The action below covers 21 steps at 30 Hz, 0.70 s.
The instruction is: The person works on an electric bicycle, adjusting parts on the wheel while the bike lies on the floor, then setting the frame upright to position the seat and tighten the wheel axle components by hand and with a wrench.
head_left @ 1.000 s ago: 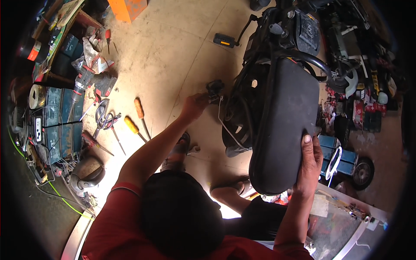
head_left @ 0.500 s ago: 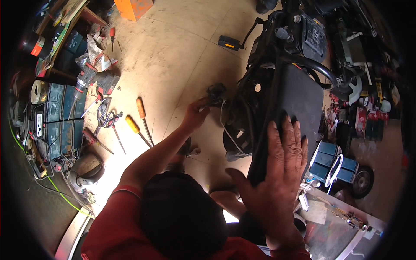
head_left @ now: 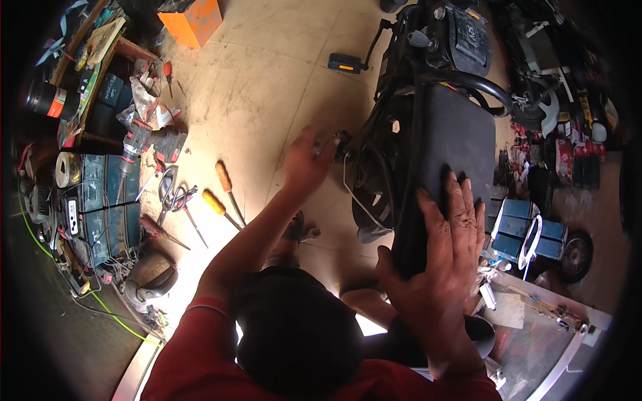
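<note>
My left hand (head_left: 306, 164) is beside a small dark part (head_left: 342, 146) at the left side of a black pedal bike (head_left: 401, 100). Motion smears its fingers, so their grip is unclear. A pale cable (head_left: 349, 190) runs down from near that part along the frame. My right hand (head_left: 449, 247) lies flat, fingers stretched, on the long black padded top (head_left: 458, 134) of the bike. A crank pedal (head_left: 346, 64) with an orange reflector sticks out at the far left of the bike.
On the floor to the left lie orange- and yellow-handled screwdrivers (head_left: 214, 202), scissors (head_left: 175, 198) and a cordless drill (head_left: 136, 142). An orange box (head_left: 194, 25) stands at the back. Blue battery blocks (head_left: 518, 227) sit at right, and a dark cap-like shape (head_left: 297, 334) blocks the lower middle.
The whole view has shifted slightly. My left hand has drawn a little away from the dark part and now blurs. My right hand stays flat on the black top.
</note>
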### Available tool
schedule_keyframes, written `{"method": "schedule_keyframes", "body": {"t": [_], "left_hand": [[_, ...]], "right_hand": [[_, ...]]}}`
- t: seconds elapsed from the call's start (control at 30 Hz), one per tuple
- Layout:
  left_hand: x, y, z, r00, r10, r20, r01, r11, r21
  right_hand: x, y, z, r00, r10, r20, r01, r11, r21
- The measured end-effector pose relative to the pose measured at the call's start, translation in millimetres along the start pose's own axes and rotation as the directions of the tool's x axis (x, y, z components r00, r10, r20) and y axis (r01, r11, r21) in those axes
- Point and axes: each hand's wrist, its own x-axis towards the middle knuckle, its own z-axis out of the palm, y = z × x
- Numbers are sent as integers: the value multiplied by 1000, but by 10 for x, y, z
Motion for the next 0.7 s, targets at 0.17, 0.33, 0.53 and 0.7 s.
{"method": "schedule_keyframes", "body": {"t": [0.17, 0.33, 0.53, 0.7], "left_hand": [[527, 1288, 113, 918, 369, 145, -339, 920, -198], [866, 1885, 408, 861, 453, 231, -444, 891, -92], [937, 2213, 716, 862, 337, 378, -407, 906, 120], [853, 2356, 987, 844, 308, 439, -408, 900, 153]], "right_hand": [[-50, 79, -13, 999, 12, -44, -10, 998, 55], [-129, 251, -47, 997, 51, -53, -46, 996, 78], [-306, 680, -135, 973, 169, -160, -136, 970, 201], [-540, 1398, -81, 743, 554, 375, -477, 45, 878]]}}
